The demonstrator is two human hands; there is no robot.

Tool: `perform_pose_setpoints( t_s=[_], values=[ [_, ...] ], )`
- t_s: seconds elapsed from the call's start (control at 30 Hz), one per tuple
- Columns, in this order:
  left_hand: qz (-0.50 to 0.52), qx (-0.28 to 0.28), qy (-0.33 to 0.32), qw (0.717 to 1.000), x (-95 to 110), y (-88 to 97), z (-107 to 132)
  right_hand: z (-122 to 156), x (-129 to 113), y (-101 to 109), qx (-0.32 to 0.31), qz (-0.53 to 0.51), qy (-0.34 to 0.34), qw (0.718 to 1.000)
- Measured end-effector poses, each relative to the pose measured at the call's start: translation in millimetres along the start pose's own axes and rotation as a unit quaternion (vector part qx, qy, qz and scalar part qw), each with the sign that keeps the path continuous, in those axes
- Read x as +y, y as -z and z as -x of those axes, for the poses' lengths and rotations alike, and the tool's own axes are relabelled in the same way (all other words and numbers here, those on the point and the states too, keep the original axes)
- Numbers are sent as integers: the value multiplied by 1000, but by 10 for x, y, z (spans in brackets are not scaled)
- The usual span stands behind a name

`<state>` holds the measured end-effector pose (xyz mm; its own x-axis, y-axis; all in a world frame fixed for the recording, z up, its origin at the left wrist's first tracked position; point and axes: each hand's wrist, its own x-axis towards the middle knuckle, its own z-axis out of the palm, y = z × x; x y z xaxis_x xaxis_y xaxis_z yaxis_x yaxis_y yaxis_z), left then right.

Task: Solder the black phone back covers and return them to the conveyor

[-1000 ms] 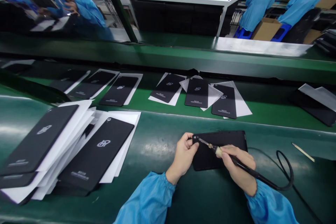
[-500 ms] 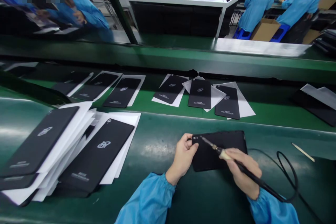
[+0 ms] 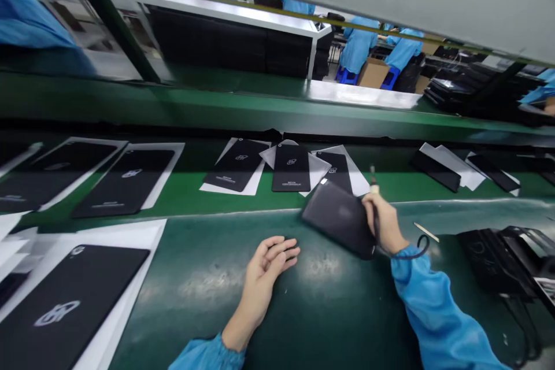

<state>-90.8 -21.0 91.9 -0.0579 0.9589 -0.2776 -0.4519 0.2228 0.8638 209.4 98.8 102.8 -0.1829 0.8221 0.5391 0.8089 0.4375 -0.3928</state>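
Note:
My right hand is closed round a black back cover, lifted and tilted off the dark green bench, and round a thin corded tool whose tip points up. My left hand rests on the bench with fingers loosely spread and nothing in them, just left of the cover. Both arms wear blue sleeves.
Black covers on white sheets lie along the green belt beyond the bench, three of them straight ahead, and a big one at near left. A thin stick and black trays sit at right. People in blue work in the background.
My right hand has picked the cover up off the bench together with the tool and swung it up and right. My left hand has let go of the cover. The view turned right.

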Motion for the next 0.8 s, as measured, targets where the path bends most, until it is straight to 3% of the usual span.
perform_pose_setpoints(
  t_s=[0.13,0.23,0.33,0.47,0.57,0.67,0.8],
  values=[
    [-22,-8,-2,1000,-7,0,-13,-504,575,327,77,82,-118,987],
    [-18,0,-9,1000,-14,-10,-14,-778,736,352,82,120,-156,977],
    [-13,15,-16,1000,-10,-27,-1,-766,535,74,37,123,-133,983],
    [-21,15,-13,1000,-6,-36,9,-520,17,-509,-55,106,-75,990],
    [-26,16,-12,999,-14,-20,5,-439,-245,-784,-75,111,-80,988],
    [-31,8,-8,999,-30,18,-6,-452,-334,-802,-66,119,-92,986],
    [-29,-10,-3,1000,-75,78,-27,-474,-270,-548,-28,114,-93,989]
  ],
)
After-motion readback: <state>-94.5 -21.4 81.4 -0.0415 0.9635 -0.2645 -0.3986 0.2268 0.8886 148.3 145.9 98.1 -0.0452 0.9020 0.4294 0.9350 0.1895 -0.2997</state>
